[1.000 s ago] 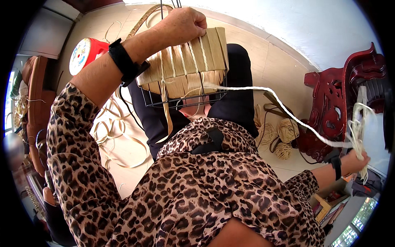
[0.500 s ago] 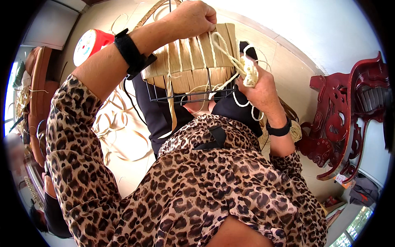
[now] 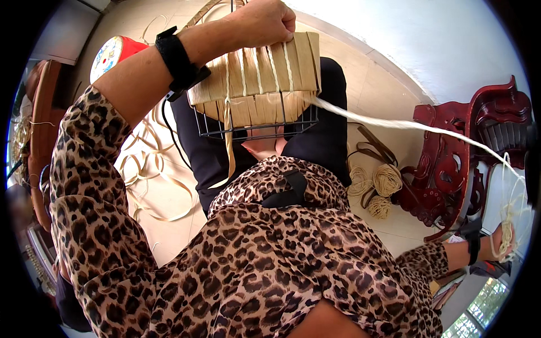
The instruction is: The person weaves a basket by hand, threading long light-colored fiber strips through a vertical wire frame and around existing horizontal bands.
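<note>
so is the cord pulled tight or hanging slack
Tight: the pale cord runs in a near-straight line from the woven wire basket out to the right hand, extended far to the side.

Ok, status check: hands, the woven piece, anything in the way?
Left hand gripping top of woven basket on wire frame. Right hand far out, holding pale cord taut. Nothing fouling the cord.

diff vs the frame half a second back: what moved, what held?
The right hand, close against the woven basket half a second ago, has swung out to the person's lower right, pulling the pale cord taut from the basket's edge; cord loops stay wrapped in it. The left hand still grips the basket's top on the lap. The cord balls on the floor are unmoved.
</note>
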Demonstrator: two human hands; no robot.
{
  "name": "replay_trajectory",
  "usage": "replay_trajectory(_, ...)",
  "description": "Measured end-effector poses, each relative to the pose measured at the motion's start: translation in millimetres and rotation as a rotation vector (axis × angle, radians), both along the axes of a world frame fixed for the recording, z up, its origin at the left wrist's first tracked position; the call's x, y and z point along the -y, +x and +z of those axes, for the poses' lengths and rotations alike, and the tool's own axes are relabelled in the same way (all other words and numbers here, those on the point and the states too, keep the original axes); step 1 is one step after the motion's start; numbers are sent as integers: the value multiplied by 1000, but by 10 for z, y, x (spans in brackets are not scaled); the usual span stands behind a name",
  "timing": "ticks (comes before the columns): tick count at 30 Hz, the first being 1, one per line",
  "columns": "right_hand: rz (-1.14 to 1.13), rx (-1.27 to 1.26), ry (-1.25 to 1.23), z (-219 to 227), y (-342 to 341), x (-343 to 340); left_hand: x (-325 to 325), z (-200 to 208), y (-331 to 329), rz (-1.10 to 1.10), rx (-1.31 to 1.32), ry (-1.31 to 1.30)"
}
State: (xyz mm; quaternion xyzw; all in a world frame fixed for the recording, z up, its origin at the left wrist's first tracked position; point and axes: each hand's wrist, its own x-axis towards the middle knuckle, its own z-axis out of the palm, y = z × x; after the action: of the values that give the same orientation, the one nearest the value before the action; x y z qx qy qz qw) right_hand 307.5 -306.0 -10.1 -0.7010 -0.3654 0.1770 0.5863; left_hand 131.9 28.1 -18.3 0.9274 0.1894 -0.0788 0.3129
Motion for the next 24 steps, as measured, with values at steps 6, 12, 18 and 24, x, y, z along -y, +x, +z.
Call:
replay_trajectory(6,-219,70,-150,-140,154,185,-6,-95,10,-22,71,-11)
replay_trajectory(12,-134,-52,-164,-319,-160,-335,14,-87,16,1,41,16)
replay_trajectory(18,242,-209,-46,-556,-1035,-1048,-38,-116,-8,22,46,11)
replay_trajectory(24,155,-390,-180,-371,-766,-866,-38,-143,-36,30,82,26)
